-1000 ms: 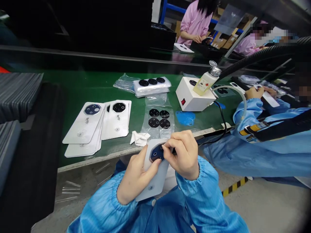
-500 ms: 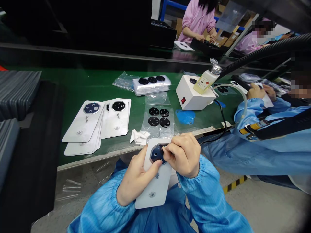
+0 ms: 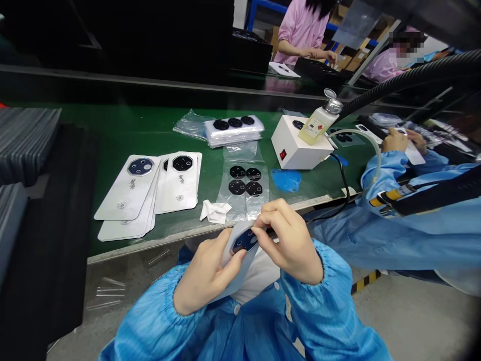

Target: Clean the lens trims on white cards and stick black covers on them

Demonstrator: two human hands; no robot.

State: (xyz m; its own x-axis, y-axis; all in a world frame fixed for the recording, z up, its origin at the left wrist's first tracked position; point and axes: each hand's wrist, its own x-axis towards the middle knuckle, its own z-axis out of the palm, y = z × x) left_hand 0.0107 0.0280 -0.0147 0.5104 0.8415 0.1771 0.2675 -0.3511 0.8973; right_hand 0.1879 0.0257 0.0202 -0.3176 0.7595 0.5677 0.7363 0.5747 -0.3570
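Left hand (image 3: 205,268) grips pale panel (image 3: 243,264), tilted, just off near edge of worktop (image 3: 150,135). Right hand (image 3: 288,241): fingers pinched together at dark window (image 3: 245,239). Slack left grip could drop panel below worktop; nail could scratch window.

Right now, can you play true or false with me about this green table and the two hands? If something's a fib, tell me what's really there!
1. The left hand holds a pale flat panel with a dark octagon. True.
2. The yellowish bottle with a silver cap lies on the floor. False: the bottle sits on the white box with a red switch.
3. The flat clear plastic sheet bears four black octagonal pieces. True.
4. The right hand squeezes the crumpled white cloth. False: the cloth lies on the green table.
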